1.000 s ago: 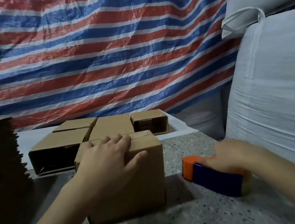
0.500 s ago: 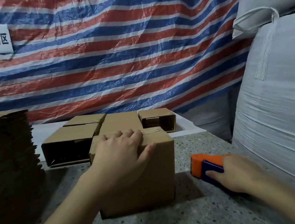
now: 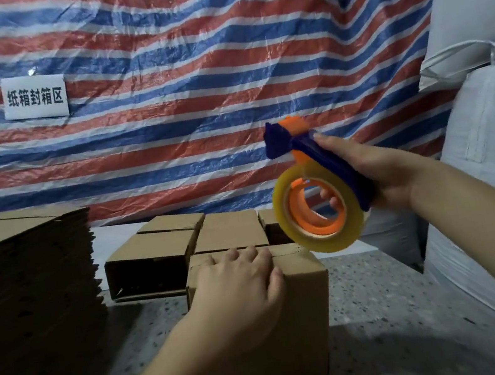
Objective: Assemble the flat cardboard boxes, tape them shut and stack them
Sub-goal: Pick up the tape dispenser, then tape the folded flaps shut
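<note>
2 hands are in view: the left hand and the right hand. 1 tape dispenser carries 1 roll of clear tape. 1 assembled box stands near, with 4 more boxes behind it. 1 stack of flat cardboard stands at left. 1 sign hangs far. 2 white sacks sit right.

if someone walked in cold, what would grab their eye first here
Probably the tape dispenser, orange and blue with a clear roll, held up in the right hand above the table. Below it the left hand presses flat on the closed box at centre. Behind everything hangs a red, white and blue striped tarp with a white sign.
</note>
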Motion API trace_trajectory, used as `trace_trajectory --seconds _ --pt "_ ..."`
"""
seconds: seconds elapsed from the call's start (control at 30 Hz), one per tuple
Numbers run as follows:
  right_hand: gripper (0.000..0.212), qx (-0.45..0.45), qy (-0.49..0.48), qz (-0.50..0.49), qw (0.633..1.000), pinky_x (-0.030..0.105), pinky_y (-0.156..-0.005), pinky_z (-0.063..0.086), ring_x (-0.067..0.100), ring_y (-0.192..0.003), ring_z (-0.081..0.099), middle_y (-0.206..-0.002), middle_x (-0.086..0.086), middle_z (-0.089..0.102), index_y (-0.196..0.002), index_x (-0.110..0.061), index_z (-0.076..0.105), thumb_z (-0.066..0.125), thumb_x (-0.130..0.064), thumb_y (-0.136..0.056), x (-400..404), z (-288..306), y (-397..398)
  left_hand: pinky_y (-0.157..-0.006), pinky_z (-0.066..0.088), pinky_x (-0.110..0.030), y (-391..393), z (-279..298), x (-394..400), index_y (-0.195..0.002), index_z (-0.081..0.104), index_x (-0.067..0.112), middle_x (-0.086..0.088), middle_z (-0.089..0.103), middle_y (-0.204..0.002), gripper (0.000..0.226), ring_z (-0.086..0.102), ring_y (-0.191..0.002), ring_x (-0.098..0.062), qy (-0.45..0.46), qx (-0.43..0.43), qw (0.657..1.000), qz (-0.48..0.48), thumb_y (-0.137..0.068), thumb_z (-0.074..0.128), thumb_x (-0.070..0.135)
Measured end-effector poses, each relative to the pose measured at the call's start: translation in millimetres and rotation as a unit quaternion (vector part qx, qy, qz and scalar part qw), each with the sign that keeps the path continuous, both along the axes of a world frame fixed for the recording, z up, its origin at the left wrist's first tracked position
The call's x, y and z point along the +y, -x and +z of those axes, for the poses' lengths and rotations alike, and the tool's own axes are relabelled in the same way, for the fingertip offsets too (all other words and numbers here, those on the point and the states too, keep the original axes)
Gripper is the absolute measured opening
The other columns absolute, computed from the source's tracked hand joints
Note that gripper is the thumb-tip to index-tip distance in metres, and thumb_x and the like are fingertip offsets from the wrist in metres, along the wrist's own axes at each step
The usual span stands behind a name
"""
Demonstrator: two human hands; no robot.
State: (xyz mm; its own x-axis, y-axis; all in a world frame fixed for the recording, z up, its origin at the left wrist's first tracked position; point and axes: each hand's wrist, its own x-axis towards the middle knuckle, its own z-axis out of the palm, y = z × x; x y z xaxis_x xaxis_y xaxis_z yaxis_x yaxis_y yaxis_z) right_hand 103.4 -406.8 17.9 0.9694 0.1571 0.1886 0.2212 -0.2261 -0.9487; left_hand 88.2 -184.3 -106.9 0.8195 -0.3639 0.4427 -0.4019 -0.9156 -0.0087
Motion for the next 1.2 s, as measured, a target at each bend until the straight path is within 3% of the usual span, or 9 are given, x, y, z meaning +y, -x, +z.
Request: trace_trajectory --seconds 0.17,0.27,0.33,0.5,0.57,0.67,0.8,1.0,1.2 --pt "0.077 0.061 0.110 0.040 0.991 0.030 -0.058 0.057 0.019 -0.066 0.071 -0.083 0.009 0.074 -0.116 -0.013 0.065 0.069 -0.072 -0.068 20.0 8.6 -18.2 -0.106 0.034 -0.046 1.5 1.3 2.2 -0.138 0.043 0.021 -0.002 0.058 -0.133 0.069 0.050 -0.126 -0.019 0.051 0.017 0.999 -0.005 -0.091 0.010 0.061" --pt "0.081 0.072 0.148 0.041 0.985 0.032 -0.059 0.057 0.021 -0.067 0.070 -0.085 0.011 0.074 -0.111 -0.017 0.068 0.077 -0.073 -0.054 25.1 12.5 -26.4 -0.076 0.042 -0.036 3.2 10.3 4.2 -0.110 0.048 0.028 0.005 0.062 -0.091 0.048 0.058 -0.086 -0.012 0.136 0.063 0.989 -0.013 -0.093 0.015 0.059" --pt "0.074 0.075 0.177 0.061 0.979 0.032 -0.058 0.057 0.021 -0.068 0.071 -0.084 0.011 0.075 -0.110 -0.023 0.068 0.078 -0.072 -0.056 29.8 18.9 -29.6 -0.063 0.040 -0.032 0.5 18.8 10.2 -0.105 0.047 0.031 0.008 0.057 -0.082 0.037 0.055 -0.074 -0.008 0.235 0.112 0.965 -0.020 -0.096 0.020 0.055" --pt "0.077 0.091 0.263 0.076 0.958 0.031 -0.059 0.057 0.019 -0.067 0.071 -0.085 0.008 0.076 -0.115 -0.023 0.064 0.079 -0.070 -0.057 44.2 31.4 -36.5 -0.087 0.051 -0.037 -9.0 39.3 31.4 -0.101 0.056 0.022 -0.006 0.067 -0.107 0.033 0.064 -0.098 -0.018 0.478 0.176 0.859 -0.054 -0.103 0.025 0.030" --pt "0.078 0.101 0.288 0.065 0.950 0.031 -0.058 0.057 0.019 -0.065 0.072 -0.085 0.009 0.076 -0.115 -0.019 0.064 0.078 -0.071 -0.058 50.8 32.8 -39.6 -0.077 0.049 -0.034 -14.4 46.7 35.9 -0.098 0.059 0.008 -0.015 0.070 -0.106 0.036 0.068 -0.096 -0.024 0.605 0.204 0.769 -0.025 -0.104 0.027 0.021" --pt "0.082 0.112 0.315 0.051 0.941 0.031 -0.060 0.057 0.019 -0.067 0.073 -0.090 0.010 0.078 -0.118 -0.018 0.063 0.079 -0.070 -0.057 58.3 34.0 -43.8 -0.078 0.044 -0.034 -15.5 49.1 43.7 -0.080 0.061 0.007 -0.014 0.074 -0.088 0.055 0.070 -0.091 -0.028 0.698 0.226 0.679 -0.029 -0.106 0.026 0.040" --pt "0.087 0.106 0.350 0.047 0.930 0.032 -0.064 0.058 0.019 -0.072 0.074 -0.097 0.010 0.078 -0.120 -0.018 0.062 0.077 -0.072 -0.054 65.3 35.0 -45.2 -0.090 0.040 -0.042 -14.4 49.9 45.8 -0.072 0.065 0.012 -0.009 0.076 -0.083 0.062 0.072 -0.091 -0.027 0.694 0.217 0.685 -0.047 -0.102 0.030 0.054" --pt "0.089 0.093 0.394 0.060 0.913 0.031 -0.068 0.058 0.018 -0.075 0.073 -0.097 0.008 0.078 -0.120 -0.018 0.063 0.072 -0.074 -0.052 73.3 38.4 -39.8 -0.092 0.045 -0.042 -19.7 46.9 49.0 -0.097 0.066 0.015 0.001 0.077 -0.081 0.036 0.074 -0.082 -0.016 0.686 0.228 0.690 -0.046 -0.102 0.044 0.043" --pt "0.088 0.090 0.401 0.063 0.910 0.029 -0.063 0.058 0.016 -0.071 0.073 -0.092 0.006 0.078 -0.118 -0.019 0.062 0.071 -0.074 -0.050 75.1 38.7 -39.2 -0.090 0.045 -0.041 -18.6 47.5 52.7 -0.096 0.068 0.018 -0.001 0.077 -0.085 0.029 0.075 -0.085 -0.018 0.673 0.233 0.698 -0.070 -0.100 0.051 0.041"
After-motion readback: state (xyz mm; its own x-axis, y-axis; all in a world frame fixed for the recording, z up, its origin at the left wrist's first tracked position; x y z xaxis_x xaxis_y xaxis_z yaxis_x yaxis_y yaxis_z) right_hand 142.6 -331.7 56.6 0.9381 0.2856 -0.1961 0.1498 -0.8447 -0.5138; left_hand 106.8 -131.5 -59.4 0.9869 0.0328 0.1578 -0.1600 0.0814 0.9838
